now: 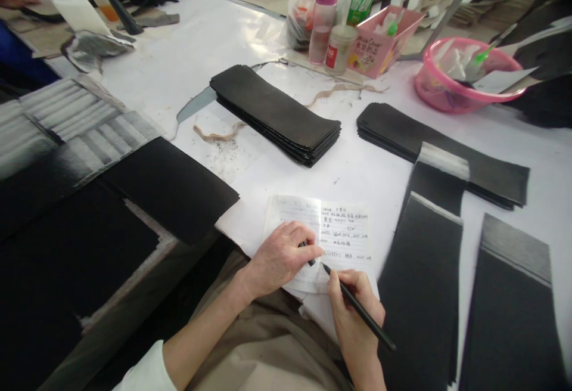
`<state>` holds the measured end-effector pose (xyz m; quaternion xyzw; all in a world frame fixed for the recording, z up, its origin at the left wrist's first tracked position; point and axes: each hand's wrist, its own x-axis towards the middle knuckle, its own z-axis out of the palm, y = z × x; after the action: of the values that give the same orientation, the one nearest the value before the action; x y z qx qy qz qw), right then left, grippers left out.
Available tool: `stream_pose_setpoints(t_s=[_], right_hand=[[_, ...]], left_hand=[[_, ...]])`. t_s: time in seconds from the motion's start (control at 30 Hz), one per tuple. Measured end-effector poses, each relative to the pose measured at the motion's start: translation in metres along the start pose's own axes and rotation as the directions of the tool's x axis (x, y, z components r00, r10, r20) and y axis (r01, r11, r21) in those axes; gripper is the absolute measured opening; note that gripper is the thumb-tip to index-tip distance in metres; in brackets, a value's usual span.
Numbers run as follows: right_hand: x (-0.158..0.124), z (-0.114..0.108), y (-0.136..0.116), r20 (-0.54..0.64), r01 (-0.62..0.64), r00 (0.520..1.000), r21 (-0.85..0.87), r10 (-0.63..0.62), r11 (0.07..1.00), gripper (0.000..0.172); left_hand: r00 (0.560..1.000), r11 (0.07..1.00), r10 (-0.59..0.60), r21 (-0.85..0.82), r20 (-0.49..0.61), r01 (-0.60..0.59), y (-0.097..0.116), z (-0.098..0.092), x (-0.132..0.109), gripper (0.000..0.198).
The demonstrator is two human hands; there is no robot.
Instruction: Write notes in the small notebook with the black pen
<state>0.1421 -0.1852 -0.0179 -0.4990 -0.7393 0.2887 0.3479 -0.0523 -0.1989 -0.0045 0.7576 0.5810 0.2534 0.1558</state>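
Your right hand [354, 326] grips the black pen [367, 316], probably light and stiff; hold it near the tip. Your left hand [277, 255], pinching a small dark thing [311, 261], rests on the notebook [344, 233], likely bendy, at the near edge of the table [272, 170].

The left hand [279, 254] is resting over the left page of the book [288, 209], its knuckles facing up and its fingers curling under. Its thumb is pointing toward the book's fold, pinching a small dark object [311, 260]. The left forearm [205, 328] is slanting in from below and left of the book, showing bare skin up to a pale sleeve [147, 370]. The right hand [356, 307] is bending inward at the book's lower right corner, its thumb and fingers closing around a pen [378, 331]. The right wrist [369, 373] is extending below the book.
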Motion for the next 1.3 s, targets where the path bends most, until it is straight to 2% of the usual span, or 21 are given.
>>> stream_pose_setpoints(t_s=[0.2, 0.5, 0.73, 1.3], right_hand=[[0.0003, 0.0006, -0.0014, -0.029, -0.026, 0.999, -0.014, 0.025, 1.0, 0.021], [-0.0002, -0.0017, -0.001, 0.007, -0.002, 1.0, -0.003, 0.002, 1.0, 0.022], [-0.0001, -0.0004, -0.0009, -0.068, -0.108, 0.991, 0.041, 0.111, 0.993, 0.023], [0.0008, -0.0014, -0.0007, -0.034, 0.008, 0.999, -0.04, -0.01, 0.999, 0.024]], left_hand=[[1.0, 1.0, -0.002, -0.001, 0.002, 0.002, 0.0007, -0.0006, 0.0007, 0.024], [1.0, 1.0, 0.0, -0.007, -0.008, 0.0, 0.0013, -0.0008, 0.0009, 0.023], [1.0, 1.0, 0.003, -0.006, 0.002, -0.003, 0.0013, -0.0007, 0.0003, 0.024], [1.0, 1.0, 0.006, 0.001, -0.011, -0.006, 0.0, 0.0001, -0.0003, 0.026]])
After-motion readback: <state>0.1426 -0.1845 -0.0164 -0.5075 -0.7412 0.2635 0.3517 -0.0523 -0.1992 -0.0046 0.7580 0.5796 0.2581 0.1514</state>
